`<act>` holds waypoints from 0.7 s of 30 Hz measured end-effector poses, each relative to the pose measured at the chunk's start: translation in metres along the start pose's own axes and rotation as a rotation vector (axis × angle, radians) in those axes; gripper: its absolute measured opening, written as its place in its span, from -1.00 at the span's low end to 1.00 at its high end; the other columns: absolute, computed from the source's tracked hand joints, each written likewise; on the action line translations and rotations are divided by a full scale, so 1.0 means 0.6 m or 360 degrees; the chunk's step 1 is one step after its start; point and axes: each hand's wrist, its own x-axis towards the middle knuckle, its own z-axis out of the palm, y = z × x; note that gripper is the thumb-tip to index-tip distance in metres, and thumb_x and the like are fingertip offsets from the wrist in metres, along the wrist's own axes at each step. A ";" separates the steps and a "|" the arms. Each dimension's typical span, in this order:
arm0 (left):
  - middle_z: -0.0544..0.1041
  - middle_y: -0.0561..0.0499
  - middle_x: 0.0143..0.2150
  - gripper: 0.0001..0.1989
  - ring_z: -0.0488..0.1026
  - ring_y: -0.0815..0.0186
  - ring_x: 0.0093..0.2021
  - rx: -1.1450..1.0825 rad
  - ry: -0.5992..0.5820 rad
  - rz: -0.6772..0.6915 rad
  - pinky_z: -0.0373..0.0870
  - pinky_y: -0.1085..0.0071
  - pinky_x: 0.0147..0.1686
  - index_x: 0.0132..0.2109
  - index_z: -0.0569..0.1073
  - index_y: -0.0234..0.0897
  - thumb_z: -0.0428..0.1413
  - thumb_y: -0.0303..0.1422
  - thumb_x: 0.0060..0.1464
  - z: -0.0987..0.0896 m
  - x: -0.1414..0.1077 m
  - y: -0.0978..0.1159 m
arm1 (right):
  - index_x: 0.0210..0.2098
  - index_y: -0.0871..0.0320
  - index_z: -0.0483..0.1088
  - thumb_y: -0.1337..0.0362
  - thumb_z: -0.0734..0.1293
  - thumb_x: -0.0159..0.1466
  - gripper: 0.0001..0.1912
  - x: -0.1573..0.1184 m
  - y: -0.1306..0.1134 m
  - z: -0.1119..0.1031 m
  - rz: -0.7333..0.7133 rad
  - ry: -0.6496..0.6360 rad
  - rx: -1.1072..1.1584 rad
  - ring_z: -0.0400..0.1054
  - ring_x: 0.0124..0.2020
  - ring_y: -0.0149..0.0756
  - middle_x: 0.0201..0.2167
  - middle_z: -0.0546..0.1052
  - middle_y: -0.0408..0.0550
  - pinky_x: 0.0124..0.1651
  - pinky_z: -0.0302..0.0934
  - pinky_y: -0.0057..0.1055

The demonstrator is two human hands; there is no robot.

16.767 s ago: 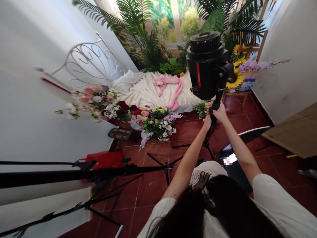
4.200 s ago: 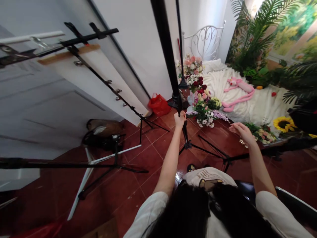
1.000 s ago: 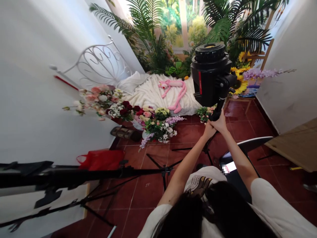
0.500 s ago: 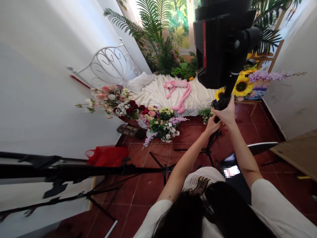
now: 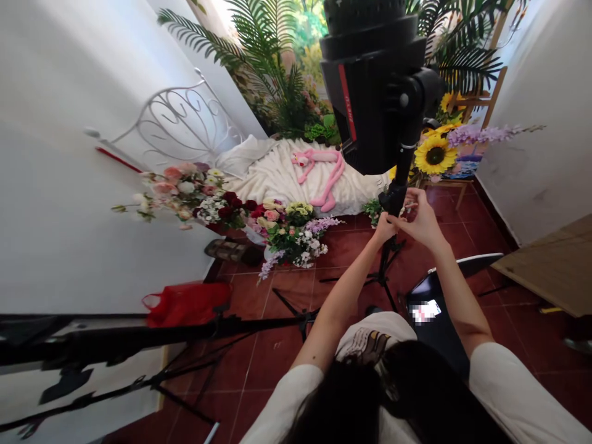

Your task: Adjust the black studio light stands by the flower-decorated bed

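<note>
A black studio light (image 5: 372, 102) with a red stripe sits on top of a black light stand (image 5: 385, 262) in front of me. My left hand (image 5: 385, 228) is wrapped round the stand's pole, just below its black clamp (image 5: 393, 198). Right beside it, my right hand (image 5: 424, 223) has its fingers curved and apart, the thumb reaching to the pole near the left hand. Nothing shows between those fingers; whether the thumb touches the pole I cannot tell.
Flower bunches (image 5: 296, 237) and a bed with a cream blanket (image 5: 277, 169) and a pink plush toy (image 5: 324, 160) lie ahead. Another black stand (image 5: 185, 333) crosses the left, near a red bag (image 5: 189, 303). A lit phone (image 5: 425, 310) lies at lower right, a wooden board (image 5: 550, 265) beyond.
My right hand has loosened from the clamp, its fingers now apart. The left hand stays on the pole. My view has shifted, so the light appears lower and further left.
</note>
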 end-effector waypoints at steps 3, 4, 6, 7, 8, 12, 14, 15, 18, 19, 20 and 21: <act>0.22 0.19 -0.71 -0.52 0.12 0.56 -0.68 0.0044 -0.0065 -0.0056 0.04 0.52 -0.65 -0.62 0.23 -0.27 0.38 -0.19 -0.18 0.001 -0.005 0.015 | -0.21 0.07 0.29 -0.02 0.51 0.14 -0.56 -0.056 0.032 -0.018 0.0086 -0.0175 -0.0235 0.38 -0.25 -0.18 -0.25 0.47 -0.04 -0.17 0.34 -0.25; 0.21 0.19 -0.72 -0.53 0.11 0.56 -0.69 0.0063 -0.0056 -0.0062 0.03 0.53 -0.65 -0.63 0.23 -0.27 0.36 -0.19 -0.18 0.001 -0.008 0.019 | -0.28 0.06 0.27 -0.01 0.50 0.15 -0.60 -0.076 0.043 -0.018 0.0122 -0.0300 -0.0332 0.35 -0.29 -0.19 -0.31 0.46 -0.06 -0.22 0.31 -0.27; 0.20 0.20 -0.75 -0.56 0.10 0.57 -0.71 0.0089 -0.0041 -0.0075 0.01 0.53 -0.67 -0.63 0.24 -0.26 0.34 -0.20 -0.17 0.002 -0.012 0.028 | -0.37 0.04 0.23 0.01 0.48 0.17 -0.62 -0.110 0.063 -0.011 0.0178 -0.0522 -0.0490 0.33 -0.33 -0.18 -0.37 0.45 -0.07 -0.29 0.23 -0.30; 0.20 0.20 -0.76 -0.57 0.09 0.57 -0.72 0.0089 -0.0038 -0.0081 0.01 0.53 -0.67 -0.64 0.24 -0.26 0.34 -0.21 -0.18 0.003 -0.014 0.031 | -0.40 0.04 0.21 0.02 0.47 0.18 -0.62 -0.123 0.071 -0.003 0.0200 -0.0593 -0.0541 0.33 -0.32 -0.18 -0.38 0.45 -0.07 -0.31 0.19 -0.32; 0.20 0.20 -0.76 -0.57 0.09 0.58 -0.73 0.0081 -0.0036 -0.0086 0.01 0.54 -0.68 -0.64 0.24 -0.25 0.34 -0.22 -0.19 0.004 -0.016 0.034 | -0.41 0.04 0.20 0.02 0.45 0.21 -0.62 -0.132 0.076 0.006 0.0224 -0.0633 -0.0572 0.33 -0.32 -0.17 -0.38 0.45 -0.06 -0.33 0.16 -0.33; 0.17 0.22 -0.78 -0.56 0.08 0.59 -0.73 0.0042 -0.0030 -0.0109 0.01 0.55 -0.69 -0.65 0.22 -0.24 0.35 -0.24 -0.20 0.008 -0.016 0.036 | -0.44 0.04 0.12 0.04 0.26 0.37 -0.66 -0.145 0.085 0.042 0.0416 -0.0575 -0.0601 0.32 -0.40 -0.20 -0.44 0.44 -0.06 -0.40 0.02 -0.35; 0.17 0.22 -0.77 -0.56 0.07 0.59 -0.73 0.0050 -0.0031 -0.0122 -0.01 0.55 -0.69 -0.65 0.21 -0.24 0.34 -0.25 -0.19 0.008 -0.015 0.034 | -0.43 0.03 0.10 0.06 0.22 0.39 -0.67 -0.145 0.086 0.052 0.0506 -0.0520 -0.0597 0.31 -0.45 -0.21 -0.49 0.42 -0.09 -0.41 -0.02 -0.36; 0.17 0.22 -0.77 -0.57 0.08 0.59 -0.73 0.0063 -0.0033 -0.0123 0.00 0.55 -0.68 -0.64 0.21 -0.24 0.34 -0.25 -0.18 0.008 -0.015 0.034 | -0.42 0.03 0.11 0.05 0.24 0.37 -0.68 -0.146 0.086 0.054 0.0530 -0.0509 -0.0595 0.31 -0.46 -0.22 -0.50 0.42 -0.10 -0.42 -0.03 -0.36; 0.19 0.22 -0.76 -0.59 0.10 0.58 -0.72 0.0097 -0.0044 -0.0104 0.02 0.55 -0.67 -0.62 0.24 -0.25 0.33 -0.24 -0.16 0.007 -0.015 0.032 | -0.35 0.03 0.16 0.00 0.41 0.22 -0.63 -0.149 0.086 0.054 0.0554 -0.0542 -0.0608 0.32 -0.48 -0.22 -0.49 0.43 -0.14 -0.44 -0.06 -0.39; 0.18 0.22 -0.76 -0.59 0.10 0.58 -0.72 0.0102 -0.0050 -0.0101 0.03 0.55 -0.67 -0.62 0.24 -0.24 0.33 -0.24 -0.16 0.007 -0.015 0.032 | -0.33 0.03 0.17 0.00 0.45 0.17 -0.60 -0.151 0.085 0.053 0.0559 -0.0555 -0.0624 0.33 -0.48 -0.22 -0.49 0.44 -0.14 -0.45 -0.07 -0.40; 0.18 0.23 -0.76 -0.59 0.10 0.58 -0.72 0.0105 -0.0056 -0.0102 0.03 0.54 -0.67 -0.62 0.23 -0.24 0.33 -0.23 -0.16 0.007 -0.015 0.031 | -0.32 0.03 0.18 0.02 0.47 0.14 -0.59 -0.152 0.084 0.053 0.0565 -0.0558 -0.0645 0.34 -0.48 -0.22 -0.48 0.45 -0.13 -0.46 -0.09 -0.40; 0.18 0.23 -0.76 -0.58 0.10 0.57 -0.72 0.0107 -0.0059 -0.0108 0.03 0.54 -0.67 -0.62 0.23 -0.24 0.33 -0.23 -0.15 0.007 -0.015 0.031 | -0.32 0.03 0.18 0.03 0.48 0.13 -0.59 -0.152 0.084 0.053 0.0570 -0.0552 -0.0669 0.34 -0.47 -0.21 -0.48 0.45 -0.12 -0.46 -0.10 -0.40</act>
